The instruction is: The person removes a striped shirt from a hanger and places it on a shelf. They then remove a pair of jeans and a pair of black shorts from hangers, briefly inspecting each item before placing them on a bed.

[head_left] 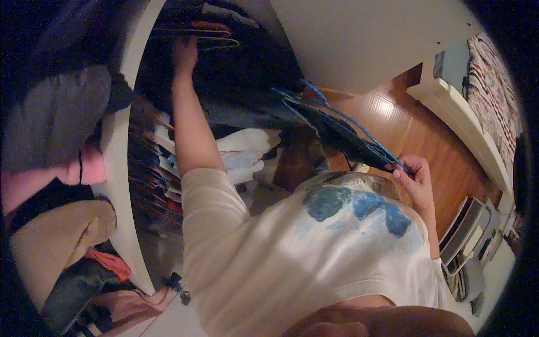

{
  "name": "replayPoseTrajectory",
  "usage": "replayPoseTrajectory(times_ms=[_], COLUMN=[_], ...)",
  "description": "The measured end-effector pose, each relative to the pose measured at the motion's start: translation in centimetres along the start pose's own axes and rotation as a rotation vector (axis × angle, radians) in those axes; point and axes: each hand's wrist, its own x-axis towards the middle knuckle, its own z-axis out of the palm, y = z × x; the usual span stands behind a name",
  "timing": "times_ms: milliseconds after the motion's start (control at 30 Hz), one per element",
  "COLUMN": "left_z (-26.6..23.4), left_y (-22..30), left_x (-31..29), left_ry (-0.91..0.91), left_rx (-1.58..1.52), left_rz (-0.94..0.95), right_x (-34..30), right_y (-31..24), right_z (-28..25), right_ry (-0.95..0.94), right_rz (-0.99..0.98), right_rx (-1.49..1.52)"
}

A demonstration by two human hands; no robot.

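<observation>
My left arm reaches up into a dark wardrobe, with my left hand [185, 53] at a row of clothes hangers [216, 35]. Its fingers blur into the shadow, so their grip cannot be made out. At the right, my right hand [412, 174] is closed, thumb and fingers pinching the end of a blue clothes hanger [359, 135]. A dark garment [342, 137] hangs along that hanger, stretching from my hand toward the wardrobe opening. More dark clothing [241, 84] fills the space between my two hands.
A pale wardrobe panel [120, 151] stands at my left, with folded clothes [62, 106] beyond it. Below my left arm are several densely packed garments [157, 163] and white cloth [244, 143]. A white door [359, 39], wooden floor [393, 118] and bed frame [460, 112] lie rightward.
</observation>
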Motion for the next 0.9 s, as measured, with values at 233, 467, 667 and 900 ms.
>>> replayPoseTrajectory(times_ms=[233,467,667,900], left_z=[-8.6,-7.6,-8.0,-10.7], left_y=[3.7,6.5,5.0,-7.1], left_x=[-12.2,-19.2,-20.2,-13.2], left_ry=[0.499,0.628,0.545,0.534], left_rx=[0.157,0.224,0.086,-0.799], left_rz=[-0.07,-0.165,-0.146,-0.627], right_x=[2.0,2.2,0.3,-0.7], right_y=[1.2,0.6,1.5,2.1], right_z=[-0.4,-0.9,-2.8,-3.9], right_ry=[-0.066,-0.155,-0.113,-0.144], right_rz=[-0.058,-0.083,-0.081,-0.105], right_rx=[-0.016,0.032,0.045,0.032])
